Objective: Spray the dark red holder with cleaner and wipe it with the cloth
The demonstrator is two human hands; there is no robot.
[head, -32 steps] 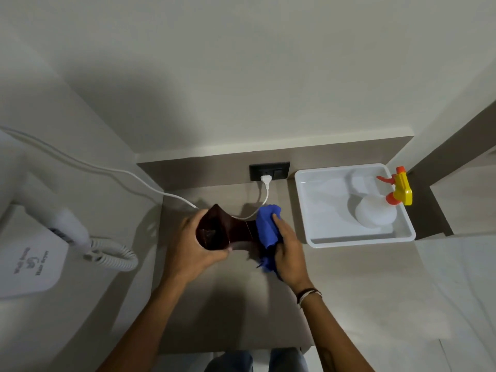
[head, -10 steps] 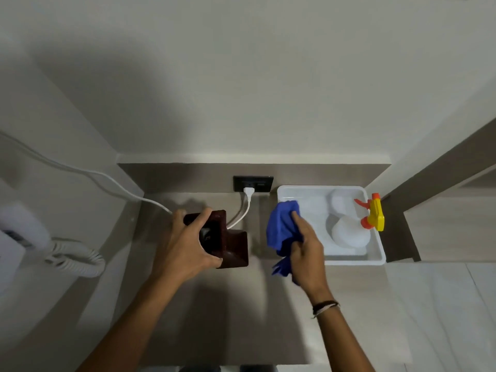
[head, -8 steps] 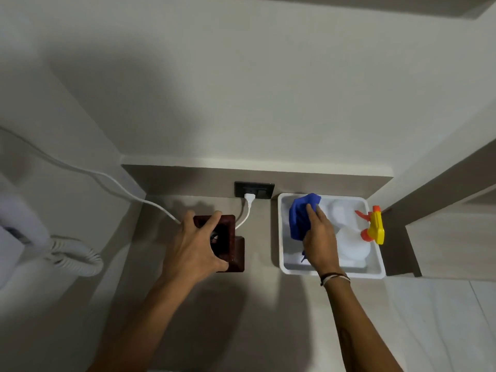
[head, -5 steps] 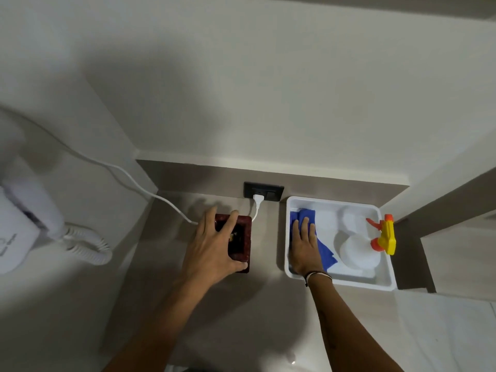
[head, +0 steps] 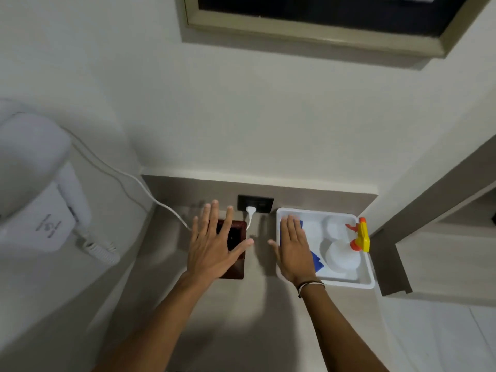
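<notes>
The dark red holder [head: 237, 237] stands upright on the grey counter [head: 241, 331], its opening facing up. My left hand [head: 214, 248] hovers flat above it with fingers spread, holding nothing. The blue cloth [head: 316, 260] lies in the white tray [head: 349, 283], mostly covered by my right hand [head: 294, 248], which is flat and open over the tray's left part. A white spray bottle [head: 342, 255] with a yellow and orange trigger head lies in the tray to the right of the cloth.
A black wall socket [head: 261, 204] with a white plug and cable sits just behind the holder. A white wall-mounted hair dryer [head: 40, 200] with a coiled cord hangs at the left. A framed mirror [head: 322, 20] is above. A wall edge bounds the tray at the right.
My left hand set the holder down upright and let go. My right hand carried the blue cloth into the tray, laid it down and released it. Both hands now hover open.
</notes>
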